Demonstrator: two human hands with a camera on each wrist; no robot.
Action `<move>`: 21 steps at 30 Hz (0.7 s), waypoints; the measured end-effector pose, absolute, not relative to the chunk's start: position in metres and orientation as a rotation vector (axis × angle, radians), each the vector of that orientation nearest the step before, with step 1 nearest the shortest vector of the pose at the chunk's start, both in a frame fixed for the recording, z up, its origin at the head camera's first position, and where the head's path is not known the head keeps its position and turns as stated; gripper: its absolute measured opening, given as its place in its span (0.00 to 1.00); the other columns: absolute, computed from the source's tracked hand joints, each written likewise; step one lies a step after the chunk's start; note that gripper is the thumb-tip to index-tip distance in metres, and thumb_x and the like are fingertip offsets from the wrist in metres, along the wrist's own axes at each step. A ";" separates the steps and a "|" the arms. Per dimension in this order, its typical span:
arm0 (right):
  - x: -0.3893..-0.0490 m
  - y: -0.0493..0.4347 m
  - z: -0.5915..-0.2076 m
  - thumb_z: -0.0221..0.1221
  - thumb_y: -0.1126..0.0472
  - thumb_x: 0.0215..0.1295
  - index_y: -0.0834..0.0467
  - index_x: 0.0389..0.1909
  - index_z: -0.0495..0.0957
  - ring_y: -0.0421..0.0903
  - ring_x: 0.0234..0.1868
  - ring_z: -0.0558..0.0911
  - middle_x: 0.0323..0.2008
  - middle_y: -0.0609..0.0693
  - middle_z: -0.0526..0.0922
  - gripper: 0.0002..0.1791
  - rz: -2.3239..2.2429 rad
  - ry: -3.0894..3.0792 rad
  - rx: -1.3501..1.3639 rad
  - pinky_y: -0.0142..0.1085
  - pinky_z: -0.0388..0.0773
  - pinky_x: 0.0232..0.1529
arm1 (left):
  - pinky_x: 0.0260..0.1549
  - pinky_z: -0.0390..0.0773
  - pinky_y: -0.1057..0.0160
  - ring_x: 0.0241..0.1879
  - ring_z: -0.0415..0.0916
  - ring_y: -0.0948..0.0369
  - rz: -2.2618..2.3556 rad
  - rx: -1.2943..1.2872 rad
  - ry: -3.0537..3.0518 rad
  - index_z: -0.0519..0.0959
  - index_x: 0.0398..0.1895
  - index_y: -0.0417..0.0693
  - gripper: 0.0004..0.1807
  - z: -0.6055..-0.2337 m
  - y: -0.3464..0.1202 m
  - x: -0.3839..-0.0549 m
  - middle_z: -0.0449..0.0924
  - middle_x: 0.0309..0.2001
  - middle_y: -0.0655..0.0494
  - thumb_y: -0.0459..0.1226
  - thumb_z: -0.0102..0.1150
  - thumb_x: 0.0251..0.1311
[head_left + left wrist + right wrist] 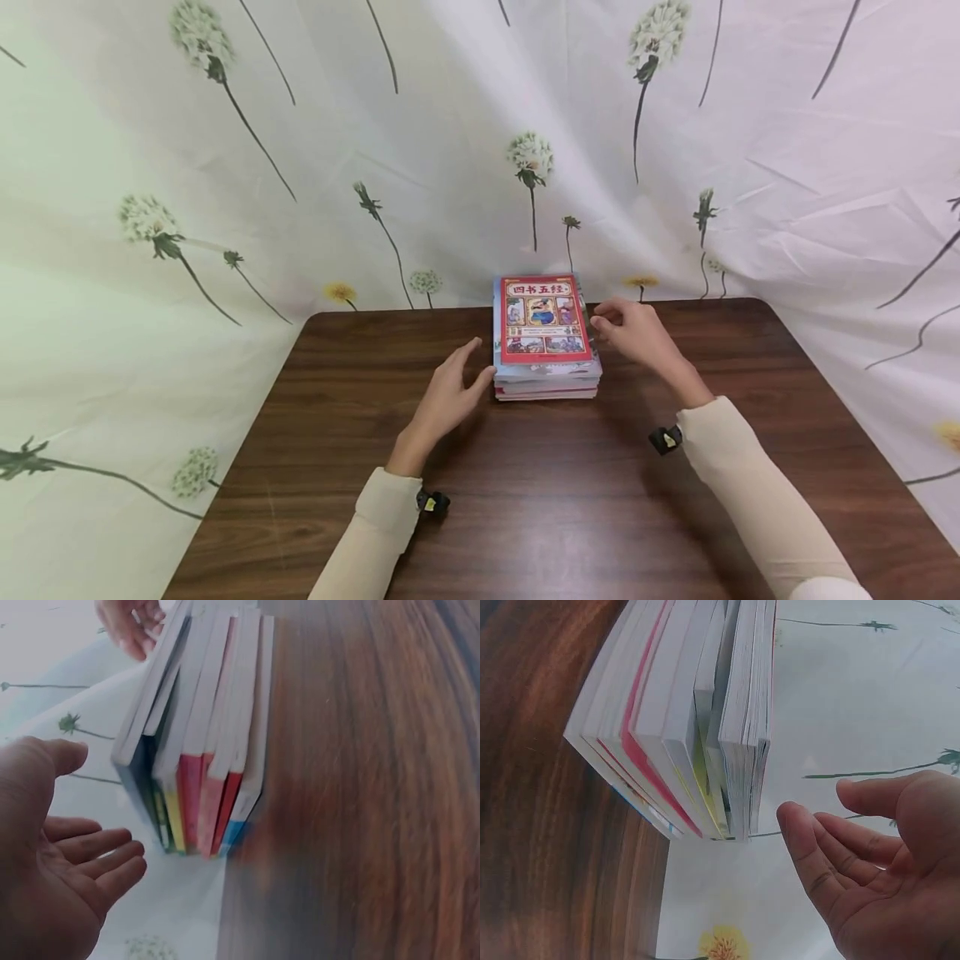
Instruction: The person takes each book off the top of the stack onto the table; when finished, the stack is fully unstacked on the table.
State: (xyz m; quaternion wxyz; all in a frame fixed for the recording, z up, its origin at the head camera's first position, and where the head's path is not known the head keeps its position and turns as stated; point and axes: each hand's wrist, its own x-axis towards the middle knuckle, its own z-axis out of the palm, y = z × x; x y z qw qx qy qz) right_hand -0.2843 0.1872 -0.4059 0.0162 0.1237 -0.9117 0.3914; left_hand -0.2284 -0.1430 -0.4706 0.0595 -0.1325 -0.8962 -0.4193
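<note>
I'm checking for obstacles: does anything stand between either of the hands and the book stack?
Nothing visible does. The left hand and right hand are at opposite sides of the book stack, with nothing in between.

We see a dark brown, wood-grained table (pixel 555 500), its surface spreading out beyond the left fingers (pixel 463 353) and the right fingers (pixel 615 307), and directly on it, between the two, lies a stack of books (pixel 546 335) (piled flat, their edges not quite flush).

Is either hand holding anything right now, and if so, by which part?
Nothing is held; the bare left hand and bare right hand flank the red-topped book stack.
</note>
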 end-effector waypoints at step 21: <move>-0.334 0.162 -0.412 0.59 0.52 0.80 0.70 0.57 0.78 0.54 0.41 0.82 0.48 0.65 0.85 0.23 1.028 -3.014 0.349 0.44 0.80 0.40 | 0.81 0.58 0.40 0.86 0.47 0.48 -1.498 -0.410 -2.751 0.40 0.89 0.47 0.59 -0.496 -0.119 -0.239 0.44 0.88 0.46 0.57 0.67 0.70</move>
